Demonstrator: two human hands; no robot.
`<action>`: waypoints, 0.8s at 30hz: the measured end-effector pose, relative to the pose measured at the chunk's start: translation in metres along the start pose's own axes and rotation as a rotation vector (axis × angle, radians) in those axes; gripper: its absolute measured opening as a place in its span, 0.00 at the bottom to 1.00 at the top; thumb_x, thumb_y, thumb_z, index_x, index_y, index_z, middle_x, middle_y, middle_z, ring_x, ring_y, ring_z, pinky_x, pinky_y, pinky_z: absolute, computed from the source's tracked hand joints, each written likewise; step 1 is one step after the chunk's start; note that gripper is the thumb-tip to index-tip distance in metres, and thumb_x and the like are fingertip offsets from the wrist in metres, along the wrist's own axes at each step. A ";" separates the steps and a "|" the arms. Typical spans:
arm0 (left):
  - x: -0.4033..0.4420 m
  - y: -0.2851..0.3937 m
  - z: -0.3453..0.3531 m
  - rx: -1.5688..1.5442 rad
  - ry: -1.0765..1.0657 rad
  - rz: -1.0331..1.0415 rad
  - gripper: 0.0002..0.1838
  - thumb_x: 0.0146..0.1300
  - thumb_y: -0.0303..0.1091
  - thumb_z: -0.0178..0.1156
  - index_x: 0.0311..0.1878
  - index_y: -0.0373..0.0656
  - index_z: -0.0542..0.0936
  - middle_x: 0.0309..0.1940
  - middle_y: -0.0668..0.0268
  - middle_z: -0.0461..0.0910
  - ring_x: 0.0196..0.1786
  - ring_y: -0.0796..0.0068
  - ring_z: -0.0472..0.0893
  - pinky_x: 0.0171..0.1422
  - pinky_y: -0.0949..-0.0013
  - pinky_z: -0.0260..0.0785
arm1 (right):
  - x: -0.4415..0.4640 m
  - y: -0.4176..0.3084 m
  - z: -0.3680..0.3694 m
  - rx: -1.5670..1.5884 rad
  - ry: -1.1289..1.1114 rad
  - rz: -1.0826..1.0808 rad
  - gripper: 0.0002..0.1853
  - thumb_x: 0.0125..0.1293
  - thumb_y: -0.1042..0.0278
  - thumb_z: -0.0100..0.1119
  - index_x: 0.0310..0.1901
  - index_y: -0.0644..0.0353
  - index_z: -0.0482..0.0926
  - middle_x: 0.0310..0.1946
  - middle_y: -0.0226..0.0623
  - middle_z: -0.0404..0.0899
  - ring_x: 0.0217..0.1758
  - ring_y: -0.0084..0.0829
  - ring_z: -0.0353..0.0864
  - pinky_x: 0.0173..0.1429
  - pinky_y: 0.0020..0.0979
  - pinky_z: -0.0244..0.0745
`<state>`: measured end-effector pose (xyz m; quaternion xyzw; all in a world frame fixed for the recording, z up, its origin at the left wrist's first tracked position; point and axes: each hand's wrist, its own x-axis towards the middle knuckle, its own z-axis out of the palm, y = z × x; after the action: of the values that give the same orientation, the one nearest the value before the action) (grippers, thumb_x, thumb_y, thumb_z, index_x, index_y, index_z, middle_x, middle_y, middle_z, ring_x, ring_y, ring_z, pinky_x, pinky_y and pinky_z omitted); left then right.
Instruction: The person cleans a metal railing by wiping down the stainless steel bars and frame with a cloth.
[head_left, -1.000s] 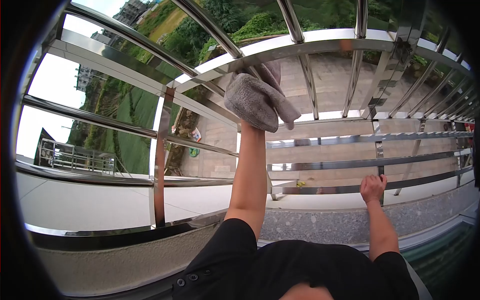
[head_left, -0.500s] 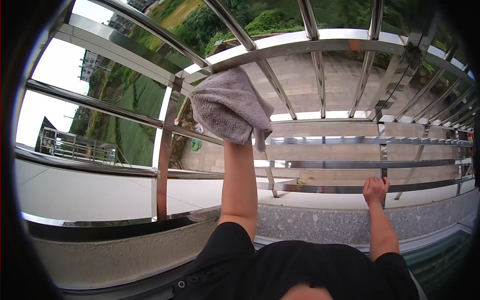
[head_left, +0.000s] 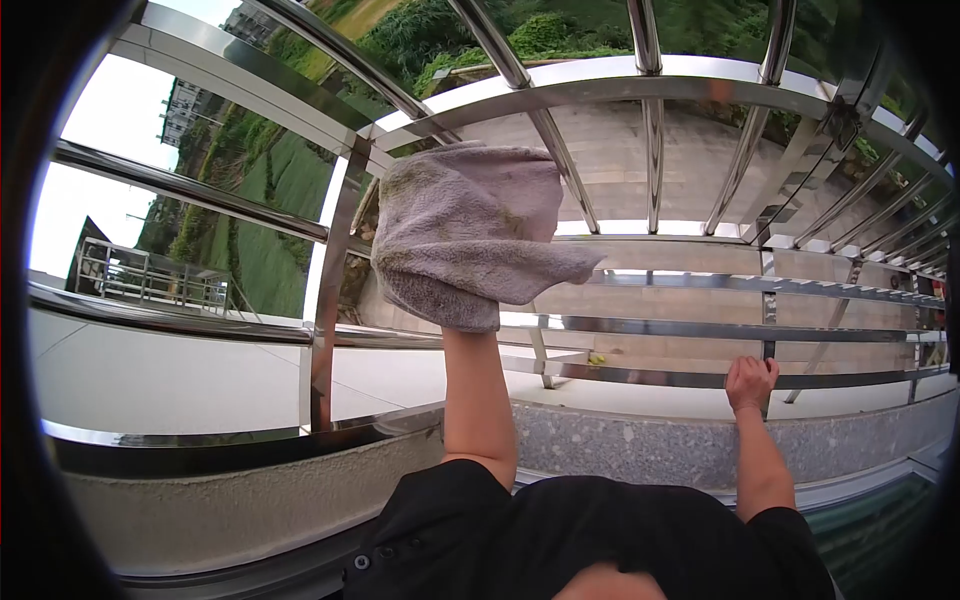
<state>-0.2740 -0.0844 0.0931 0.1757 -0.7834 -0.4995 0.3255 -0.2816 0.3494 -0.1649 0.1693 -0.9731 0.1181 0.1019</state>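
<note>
A greyish-mauve towelling cloth (head_left: 470, 215) with greenish-brown dirt marks covers my left hand, whose fingers are hidden beneath it. Only my left forearm (head_left: 478, 390) shows below the cloth, which stays with the raised hand while one corner hangs out to the right. Behind it are the corner post (head_left: 330, 290) and the upper rail (head_left: 600, 80) of a shiny metal railing. Lower on the right, my right hand (head_left: 750, 382) is closed around the low horizontal bar (head_left: 660, 378) of the railing, at an upright.
A speckled stone ledge (head_left: 640, 440) runs below the railing in front of my body. Round metal bars (head_left: 653, 165) cross the upper view. Beyond them lie a paved floor (head_left: 690, 185) far below and green plants (head_left: 540, 35). A white ledge (head_left: 170, 375) extends at left.
My left hand has come down and closer, away from the upper rail. The cloth has spread wider and its dirty side now shows. My right hand keeps its hold on the bar.
</note>
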 end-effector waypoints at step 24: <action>0.085 -0.014 -0.022 -1.029 0.174 0.000 0.10 0.73 0.34 0.49 0.52 0.41 0.72 0.47 0.56 0.75 0.49 0.62 0.76 0.58 0.60 0.73 | -0.006 0.003 0.012 -0.033 0.032 -0.052 0.11 0.62 0.65 0.49 0.24 0.57 0.76 0.25 0.37 0.77 0.34 0.38 0.75 0.60 0.45 0.61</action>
<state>-0.3212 -0.1559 0.1149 0.0338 -0.4068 -0.8033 0.4338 -0.2785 0.3508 -0.1782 0.1909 -0.9685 0.1020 0.1233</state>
